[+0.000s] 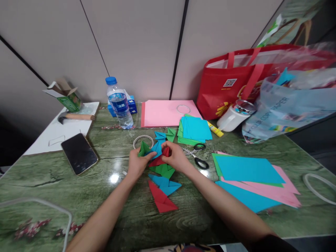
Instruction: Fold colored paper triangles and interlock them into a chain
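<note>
Between both hands are folded paper pieces in green, blue and red. My left hand pinches the green folded piece and the blue folded piece, which meet. My right hand has its fingers closed on a red folded piece beside the blue one; the fingers partly hide it. Just below the hands lie a green folded piece, a blue one and a red one. Behind the hands rest a small blue piece and a green one.
Scissors lie right of my right hand, near stacked paper squares and a glue stick. Coloured sheets spread at right. A phone, hammer and water bottle are leftward. A red bag stands behind.
</note>
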Available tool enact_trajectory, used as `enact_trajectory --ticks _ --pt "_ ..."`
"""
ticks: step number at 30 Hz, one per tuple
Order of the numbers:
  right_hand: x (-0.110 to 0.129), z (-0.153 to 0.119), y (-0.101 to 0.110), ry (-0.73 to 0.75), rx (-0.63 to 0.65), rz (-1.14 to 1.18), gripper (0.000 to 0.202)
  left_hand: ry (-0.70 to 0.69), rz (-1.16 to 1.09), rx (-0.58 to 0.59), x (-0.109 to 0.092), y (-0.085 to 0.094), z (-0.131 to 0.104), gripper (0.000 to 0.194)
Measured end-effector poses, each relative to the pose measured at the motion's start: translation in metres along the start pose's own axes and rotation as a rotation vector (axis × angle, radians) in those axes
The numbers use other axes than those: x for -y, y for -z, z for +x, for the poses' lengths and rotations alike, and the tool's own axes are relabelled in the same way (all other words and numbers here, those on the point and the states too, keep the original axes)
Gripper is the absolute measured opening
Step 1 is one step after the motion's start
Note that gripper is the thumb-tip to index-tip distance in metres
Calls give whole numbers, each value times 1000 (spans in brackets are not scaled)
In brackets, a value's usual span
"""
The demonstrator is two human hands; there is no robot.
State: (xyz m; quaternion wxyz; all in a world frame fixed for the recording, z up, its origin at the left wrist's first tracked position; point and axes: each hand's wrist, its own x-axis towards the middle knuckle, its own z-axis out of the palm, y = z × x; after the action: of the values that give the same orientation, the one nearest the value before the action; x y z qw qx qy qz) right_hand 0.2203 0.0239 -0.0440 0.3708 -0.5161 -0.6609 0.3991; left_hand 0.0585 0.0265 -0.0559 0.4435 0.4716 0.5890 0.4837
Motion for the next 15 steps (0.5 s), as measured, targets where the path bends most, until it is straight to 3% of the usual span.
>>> enact_trajectory --ticks 15 --pt "-1 0 3 3 32 -26 24 38 -19 66 0 2 1 24"
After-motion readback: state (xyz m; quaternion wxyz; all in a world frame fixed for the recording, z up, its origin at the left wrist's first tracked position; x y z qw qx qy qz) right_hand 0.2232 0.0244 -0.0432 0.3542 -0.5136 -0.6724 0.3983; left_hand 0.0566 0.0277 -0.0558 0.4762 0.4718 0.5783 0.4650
